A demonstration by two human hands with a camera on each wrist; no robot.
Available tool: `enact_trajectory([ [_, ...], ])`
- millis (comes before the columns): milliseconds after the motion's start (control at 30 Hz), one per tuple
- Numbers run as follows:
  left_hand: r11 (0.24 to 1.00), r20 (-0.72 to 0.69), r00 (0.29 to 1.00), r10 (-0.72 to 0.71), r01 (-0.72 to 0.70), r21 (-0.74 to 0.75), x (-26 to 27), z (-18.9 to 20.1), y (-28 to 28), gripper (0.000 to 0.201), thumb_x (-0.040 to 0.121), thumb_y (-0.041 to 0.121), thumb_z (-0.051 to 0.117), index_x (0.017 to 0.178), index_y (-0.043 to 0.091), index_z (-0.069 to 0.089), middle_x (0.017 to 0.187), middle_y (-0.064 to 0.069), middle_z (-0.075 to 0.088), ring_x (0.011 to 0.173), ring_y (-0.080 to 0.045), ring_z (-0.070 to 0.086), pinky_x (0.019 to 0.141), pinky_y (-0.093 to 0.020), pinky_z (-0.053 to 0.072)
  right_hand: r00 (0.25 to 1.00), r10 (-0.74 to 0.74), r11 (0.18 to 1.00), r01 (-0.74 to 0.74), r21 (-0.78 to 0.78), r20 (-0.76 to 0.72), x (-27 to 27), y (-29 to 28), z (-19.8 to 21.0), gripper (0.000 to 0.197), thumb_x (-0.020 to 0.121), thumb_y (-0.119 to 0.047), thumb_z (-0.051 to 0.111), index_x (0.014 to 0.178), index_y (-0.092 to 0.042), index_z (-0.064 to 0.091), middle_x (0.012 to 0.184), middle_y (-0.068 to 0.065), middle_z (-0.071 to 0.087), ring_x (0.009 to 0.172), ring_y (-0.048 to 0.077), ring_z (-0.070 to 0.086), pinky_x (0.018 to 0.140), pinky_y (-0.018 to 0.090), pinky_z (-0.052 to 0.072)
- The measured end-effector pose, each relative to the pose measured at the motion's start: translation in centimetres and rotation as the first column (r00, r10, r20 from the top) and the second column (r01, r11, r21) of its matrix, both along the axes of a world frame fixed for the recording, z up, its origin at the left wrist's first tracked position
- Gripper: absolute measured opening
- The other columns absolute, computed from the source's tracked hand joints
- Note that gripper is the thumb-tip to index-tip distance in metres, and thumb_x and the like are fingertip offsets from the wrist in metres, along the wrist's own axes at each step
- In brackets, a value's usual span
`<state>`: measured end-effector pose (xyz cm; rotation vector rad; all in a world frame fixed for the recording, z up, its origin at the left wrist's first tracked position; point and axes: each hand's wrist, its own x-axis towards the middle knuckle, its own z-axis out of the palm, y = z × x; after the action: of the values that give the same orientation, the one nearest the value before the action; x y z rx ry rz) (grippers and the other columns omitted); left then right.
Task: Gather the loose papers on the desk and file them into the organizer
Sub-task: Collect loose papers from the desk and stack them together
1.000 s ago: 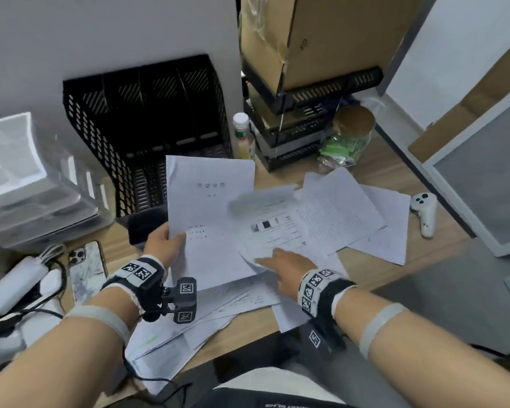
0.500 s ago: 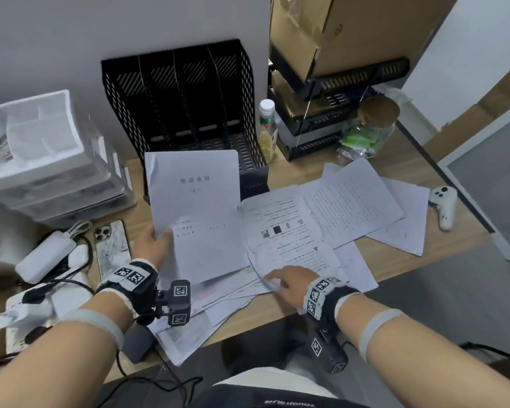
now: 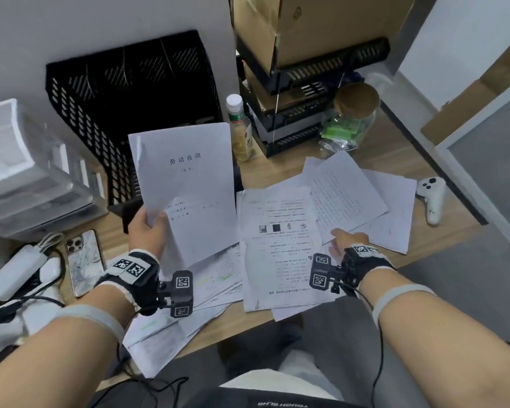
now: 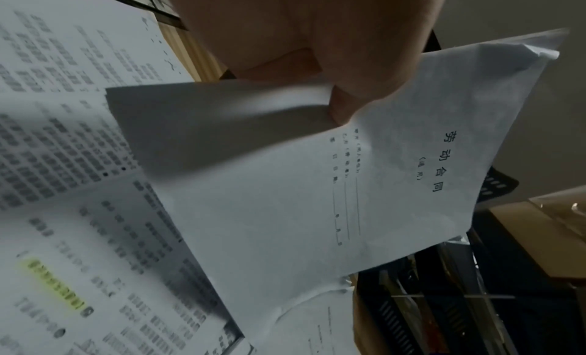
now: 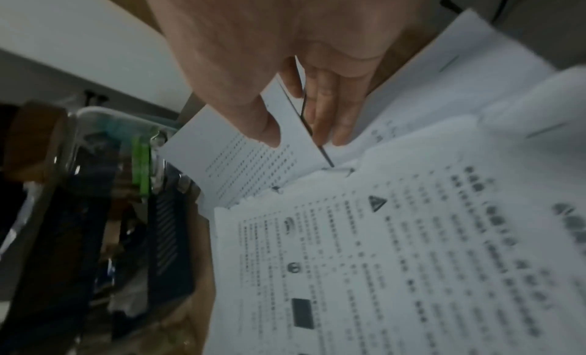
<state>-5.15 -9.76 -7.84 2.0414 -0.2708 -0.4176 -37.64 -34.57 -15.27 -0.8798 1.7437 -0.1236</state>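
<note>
From the head view, the left hand (image 3: 147,231) held a title sheet (image 3: 186,184) upright, thumb curled over its lower left edge, in front of the black mesh organizer (image 3: 115,92) standing at the back of the bench (image 3: 395,151). The right hand (image 3: 346,241) reached to the lower corner of a text sheet (image 3: 345,192) lying on the spread of loose papers (image 3: 277,248). The organizer's slots looked bare of paper, so by my reading the filing had not begun: one sheet was lifted, a second was being picked up, and most of the pile lay scattered across the bench, some hanging over its front edge. A phone (image 3: 84,260), a small bottle (image 3: 239,128), a jar (image 3: 352,119) and a white controller (image 3: 432,195) sat round the papers.

The left wrist view showed what the head camera could not: the grip from beneath, the fingers (image 4: 349,102) folded against the back of the title sheet, which buckled slightly where it was pinched. A highlighted page (image 4: 54,282) lay below it.

The right wrist view settled the right hand's state, unclear from above. The thumb (image 5: 266,130) pressed on top of the text sheet's corner while the fingers had slipped under it, raising that corner off the pile; the page with small pictures (image 5: 396,260) lay flat beside it.
</note>
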Motion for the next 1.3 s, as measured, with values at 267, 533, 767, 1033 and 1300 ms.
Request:
enact_trajectory([
  [267, 0.997, 0.043, 0.999, -0.033, 0.030, 0.067, -1.1, -0.4, -2.7, 0.024, 0.092, 0.010, 0.055, 0.109, 0.022, 0.068, 0.103, -0.009, 0.070, 0.094, -0.024, 0.062, 0.091, -0.045, 0.053, 0.984, 0.042, 0.994, -0.059, 0.094, 0.172, 1.3, -2.9, 2.3, 0.040, 0.092, -0.037, 0.059, 0.064, -0.010, 0.049, 0.030, -0.002, 0.049, 0.024, 0.010, 0.041, 0.046, 0.020, 0.031],
  [533, 0.999, 0.059, 0.997, -0.046, 0.045, 0.026, -0.7, 0.8, -4.4, 0.018, 0.096, 0.012, 0.057, 0.107, 0.021, 0.067, 0.103, -0.009, 0.069, 0.096, -0.023, 0.062, 0.092, -0.043, 0.052, 0.975, 0.214, 0.905, -0.174, -0.388, 0.062, 1.2, -3.8, 5.1, 0.023, 0.094, 0.000, 0.049, 0.084, -0.009, 0.069, 0.067, 0.008, 0.067, 0.042, 0.008, 0.064, 0.049, 0.018, 0.053],
  [767, 0.992, 0.040, 0.991, -0.125, 0.125, -0.014, 0.3, 2.9, -5.9, 0.023, 0.096, 0.015, 0.058, 0.083, 0.032, 0.066, 0.094, -0.009, 0.068, 0.088, -0.024, 0.060, 0.084, -0.038, 0.049, 0.899, 0.347, 0.504, -0.418, -0.756, -0.266, 1.7, -5.9, 12.5, 0.022, 0.088, -0.006, 0.058, 0.095, -0.015, 0.077, 0.092, 0.007, 0.068, 0.080, 0.018, 0.057, 0.076, 0.021, 0.041],
  [1033, 0.957, 0.105, 0.952, -0.287, 0.290, -0.015, 1.3, 7.5, -7.8, 0.022, 0.096, 0.005, 0.053, 0.104, 0.016, 0.070, 0.095, -0.007, 0.068, 0.089, -0.022, 0.060, 0.082, -0.035, 0.048, 0.756, 0.426, -0.099, -0.508, -0.856, -0.498, 5.7, -3.5, 20.0, 0.009, 0.076, -0.005, 0.067, 0.078, -0.013, 0.072, 0.088, 0.005, 0.053, 0.090, 0.013, 0.039, 0.082, 0.026, 0.040],
  [1300, 0.723, -0.193, 0.701, -0.686, 0.627, -0.291, -3.0, 9.1, -7.6, 0.040, 0.097, -0.006, 0.047, 0.114, 0.024, 0.069, 0.117, -0.018, 0.070, 0.106, -0.028, 0.063, 0.104, -0.052, 0.047, 0.268, 0.650, -0.314, -0.757, -0.573, -0.711, 14.2, 6.3, 19.6, 0.019, 0.088, -0.016, 0.055, 0.102, -0.008, 0.064, 0.113, 0.011, 0.049, 0.102, 0.027, 0.045, 0.078, 0.043, 0.048],
])
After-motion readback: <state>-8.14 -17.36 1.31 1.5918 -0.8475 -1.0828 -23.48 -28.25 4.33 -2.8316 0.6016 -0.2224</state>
